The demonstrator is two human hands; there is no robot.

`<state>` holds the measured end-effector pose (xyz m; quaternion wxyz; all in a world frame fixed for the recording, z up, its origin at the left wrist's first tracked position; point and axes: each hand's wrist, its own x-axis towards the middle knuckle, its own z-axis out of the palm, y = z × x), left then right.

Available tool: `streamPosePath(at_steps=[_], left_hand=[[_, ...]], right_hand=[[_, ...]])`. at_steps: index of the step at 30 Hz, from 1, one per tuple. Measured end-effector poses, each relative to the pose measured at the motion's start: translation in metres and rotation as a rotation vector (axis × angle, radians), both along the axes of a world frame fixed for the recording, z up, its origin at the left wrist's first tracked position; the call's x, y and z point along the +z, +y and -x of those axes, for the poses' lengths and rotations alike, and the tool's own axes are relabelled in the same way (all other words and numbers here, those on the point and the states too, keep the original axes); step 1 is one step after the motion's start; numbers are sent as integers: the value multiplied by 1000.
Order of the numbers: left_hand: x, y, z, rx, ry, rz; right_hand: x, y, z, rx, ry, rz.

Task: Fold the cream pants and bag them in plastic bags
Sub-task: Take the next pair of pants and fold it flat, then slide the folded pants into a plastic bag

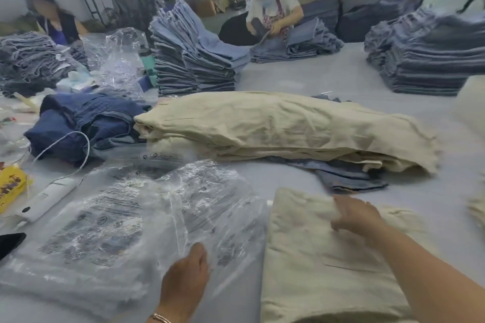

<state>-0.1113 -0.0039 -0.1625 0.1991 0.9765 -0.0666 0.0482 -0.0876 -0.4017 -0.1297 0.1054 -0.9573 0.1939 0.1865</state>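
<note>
Folded cream pants (328, 265) lie flat on the table (301, 78), near edge, right of centre. Fabric: pale cream, matte, woven, finely creased all over; a thin slit-like pocket line shows across the lower middle. Top left corner is lifted and bunched.

Right hand (354, 217): grip closed on that lifted far edge of the cream pants, fingers curled round a fold of cloth. Forearm crosses over the pants from the lower right.

Left hand (186, 278): fingers curled, thumb up, grip closed on the near edge of the plastic bags (126, 225). Bags form a loose clear stack just left of the pants, touching their left edge; black printed text panels visible through the crinkled film. Bracelet at the wrist.

Behind, mid-table: a long pile of cream pants (275, 128), same cloth, several layers, resting partly on blue denim (349, 173). Dark blue jeans (86, 123) heaped to its left.

Left side: white handheld device (47, 199) with cord, yellow packet (10, 186). Far table: tall stacks of folded jeans (194, 60); other people working there.
</note>
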Motion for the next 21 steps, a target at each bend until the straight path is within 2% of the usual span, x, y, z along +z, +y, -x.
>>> streamPosePath(at_steps=[2, 4, 6, 8, 10, 12, 14, 18, 21], left_hand=[[3, -16, -3, 64, 18, 47], [9, -31, -7, 94, 25, -80], [11, -45, -6, 48, -155, -220], [16, -67, 6, -174, -438, -148], [12, -89, 17, -518, -548, -67], [7, -109, 23, -784, -467, -42], [2, -119, 22, -877, -323, -27], [-1, -121, 16, -819, -203, -45], [-4, -121, 18, -791, -156, -37]], right_hand=[[0, -12, -2, 38, 20, -7], [-1, -23, -5, 65, 23, -24], [-5, -30, -10, 108, 26, -26], [-10, -33, -14, 121, 45, -34], [-13, -34, -20, 104, 68, -56], [-11, -31, -22, 149, 47, -15], [-7, -24, -21, 220, -43, 13], [3, -13, 8, 311, -293, -48], [17, -11, 43, 417, -604, -41]])
